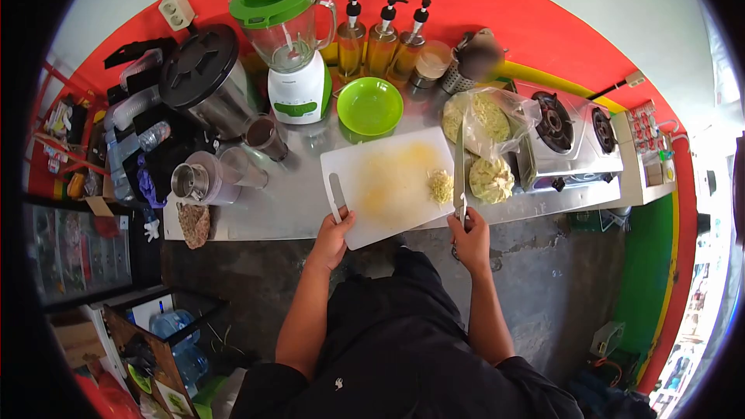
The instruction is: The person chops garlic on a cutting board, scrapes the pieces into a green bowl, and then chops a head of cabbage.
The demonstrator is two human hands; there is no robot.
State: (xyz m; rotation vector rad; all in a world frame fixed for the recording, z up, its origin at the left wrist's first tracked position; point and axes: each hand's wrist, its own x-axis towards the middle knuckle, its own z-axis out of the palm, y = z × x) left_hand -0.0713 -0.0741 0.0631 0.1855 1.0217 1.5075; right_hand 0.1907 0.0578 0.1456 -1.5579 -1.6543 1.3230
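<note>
My left hand (332, 238) grips the near left corner of a white cutting board (365, 178), beside its handle slot. The board's surface is stained yellow, and its near edge juts past the counter front. In my right hand (470, 237) is a knife (460, 172), its blade pointing away from me along the board's right edge. A small heap of shredded cabbage (441, 185) lies on the board near the blade. Just right of the knife sits a cut cabbage (491, 179). Behind it rests a clear plastic bag (486, 120) with more shredded cabbage.
A green bowl (370, 107) stands behind the board, near a blender (298, 89) and several pump bottles (382, 40). The gas stove (574, 136) is at the right. At the left are a big steel pot (209, 85) and clear jugs (242, 167).
</note>
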